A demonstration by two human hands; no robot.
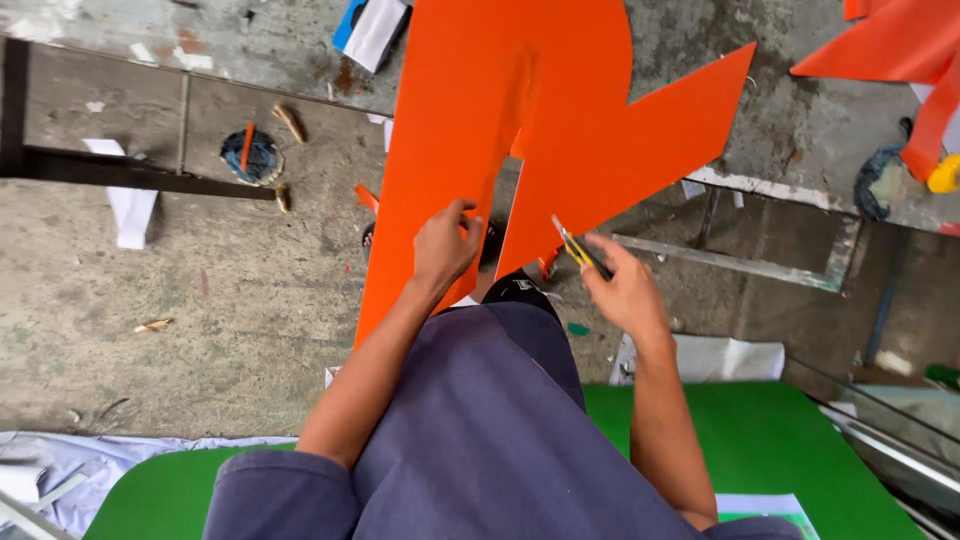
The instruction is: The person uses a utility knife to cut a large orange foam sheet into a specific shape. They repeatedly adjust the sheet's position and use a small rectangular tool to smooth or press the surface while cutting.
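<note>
A rough, stained concrete floor (pixel 200 300) fills the view, littered with paper scraps, small wood bits and a round dark object (pixel 252 158) with an orange sliver on it, well off to the left of the fingers. The left hand (pixel 445 245) has its fingers clamped on the inner edge of a large orange sheet (pixel 500 110), which rises away from the fingers toward the top of the view and is cut into angular arms. The right hand (pixel 625 285) is closed around a yellow and black utility knife (pixel 580 248), whose tip sits at the sheet's cut edge, just right of the left fingers. A green board (pixel 780 450) lies below the hands, near the person's blue-grey clothing (pixel 480 430). Bare floor lies open to the left of the fingers; to their right run a painted step edge (pixel 760 185) and a grey metal frame (pixel 740 262). More orange pieces (pixel 900 50) are cut off at the upper right corner. The orange sheet's top runs out of view, the knife's blade is too small to make out, and the sheet hides the floor behind it.
</note>
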